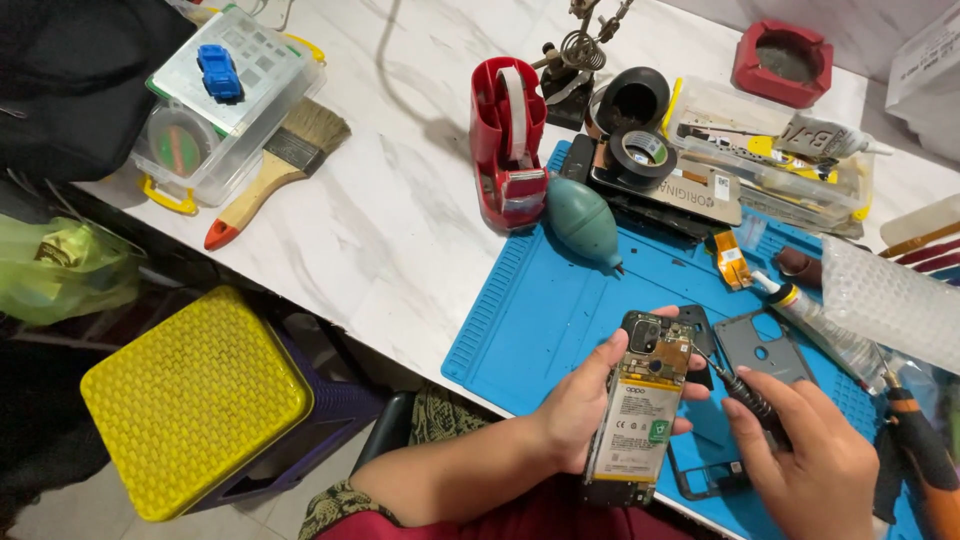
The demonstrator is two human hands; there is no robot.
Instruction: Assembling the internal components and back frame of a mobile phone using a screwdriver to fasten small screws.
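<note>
My left hand (580,400) grips an opened smartphone (640,405) with its back removed, battery and circuit board showing. A thin black screwdriver (745,392) sits in my right hand (810,450), its tip touching the phone's upper right edge near the camera. Both hands hover over a blue work mat (530,320). A grey phone back cover (765,348) and a dark frame piece (700,478) lie on the mat beside the hands.
A teal air blower (583,222), red tape dispenser (507,140), black tape rolls (638,150), paintbrush (275,170), clear plastic box (225,100), bubble wrap (890,300) and an orange-black tool (925,465) crowd the white marble table (380,220). A yellow stool (190,400) stands below left.
</note>
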